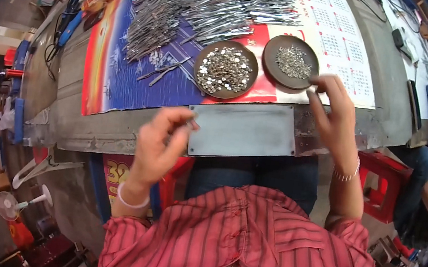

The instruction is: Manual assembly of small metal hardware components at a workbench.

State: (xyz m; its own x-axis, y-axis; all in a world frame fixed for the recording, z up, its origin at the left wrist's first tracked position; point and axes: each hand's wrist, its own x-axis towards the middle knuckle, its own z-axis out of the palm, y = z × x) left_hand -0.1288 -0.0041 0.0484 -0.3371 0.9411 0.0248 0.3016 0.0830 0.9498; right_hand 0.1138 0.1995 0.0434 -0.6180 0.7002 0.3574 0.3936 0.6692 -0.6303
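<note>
My left hand (161, 140) hovers at the left end of a flat grey metal plate (241, 130) on the table's near edge. Its fingers are curled with thumb and fingertips close together; whatever they pinch is too small to make out. My right hand (336, 117) is at the near right rim of a round brown dish (271, 65) of small metal pins or screws (295, 62). Its thumb and forefinger curve toward each other, slightly blurred, and anything between them is unclear. Left of that dish, another brown dish (200, 59) bears shiny small round metal pieces (225, 70).
Many slim metal tools, like tweezers (217, 4), lie heaped at the back on a colourful calendar sheet (149, 90). A separate pair of tweezers (164, 70) lies left of the dishes. A blue-handled tool (69, 31) is farther left. A red stool (383, 185) stands right.
</note>
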